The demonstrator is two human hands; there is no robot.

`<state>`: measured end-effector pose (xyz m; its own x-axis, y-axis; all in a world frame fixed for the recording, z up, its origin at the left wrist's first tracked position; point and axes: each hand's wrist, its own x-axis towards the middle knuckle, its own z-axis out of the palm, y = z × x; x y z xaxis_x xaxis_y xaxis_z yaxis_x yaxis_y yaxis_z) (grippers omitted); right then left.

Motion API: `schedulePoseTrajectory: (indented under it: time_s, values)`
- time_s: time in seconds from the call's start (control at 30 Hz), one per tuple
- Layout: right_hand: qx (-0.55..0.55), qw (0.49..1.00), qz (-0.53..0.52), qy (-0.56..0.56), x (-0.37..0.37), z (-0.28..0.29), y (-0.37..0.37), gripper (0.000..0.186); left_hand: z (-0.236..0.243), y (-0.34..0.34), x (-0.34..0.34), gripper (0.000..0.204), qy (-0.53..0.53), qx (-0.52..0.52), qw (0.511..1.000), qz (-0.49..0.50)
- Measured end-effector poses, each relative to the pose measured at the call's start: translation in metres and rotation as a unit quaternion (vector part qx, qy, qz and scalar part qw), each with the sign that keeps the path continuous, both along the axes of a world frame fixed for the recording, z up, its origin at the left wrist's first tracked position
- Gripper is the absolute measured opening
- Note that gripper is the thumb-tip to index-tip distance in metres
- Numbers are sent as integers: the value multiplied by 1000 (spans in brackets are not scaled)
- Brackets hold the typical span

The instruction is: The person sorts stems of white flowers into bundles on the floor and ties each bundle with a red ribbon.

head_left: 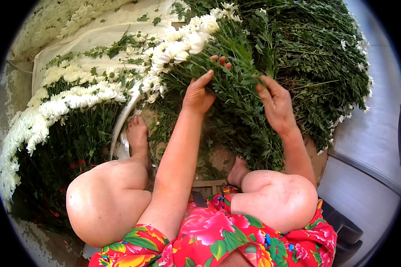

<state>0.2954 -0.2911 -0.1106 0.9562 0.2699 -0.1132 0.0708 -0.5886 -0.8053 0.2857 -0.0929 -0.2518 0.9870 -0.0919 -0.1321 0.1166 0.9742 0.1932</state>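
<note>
Above the bare knees [107,196], the left hand [199,93] clasped the bunch [209,58], stems running down toward the lap, blooms up-left. The right hand [276,103], just right, pinched a leafy stem [254,78].

Two hands, the left hand [199,94] and right hand [276,103], one held flower bunch [218,66], two bare feet.
</note>
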Motion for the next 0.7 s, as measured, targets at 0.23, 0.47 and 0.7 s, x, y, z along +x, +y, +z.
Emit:
schedulePoseTrajectory:
  time_s: [0.23, 0.47, 0.7]
  values:
    - [87, 993, -74, -23, -1, -41, -19, 47, 26, 9, 4, 54, 22, 130, 988, -83]
    - [71, 996, -21, 51, 25, -66, -12, 31, 17, -7, 2, 46, 44, -8, 997, -66]
    - [168, 979, -103, 49, 18, -72, -8, 19, 13, -14, 2, 48, 76, -16, 996, -48]
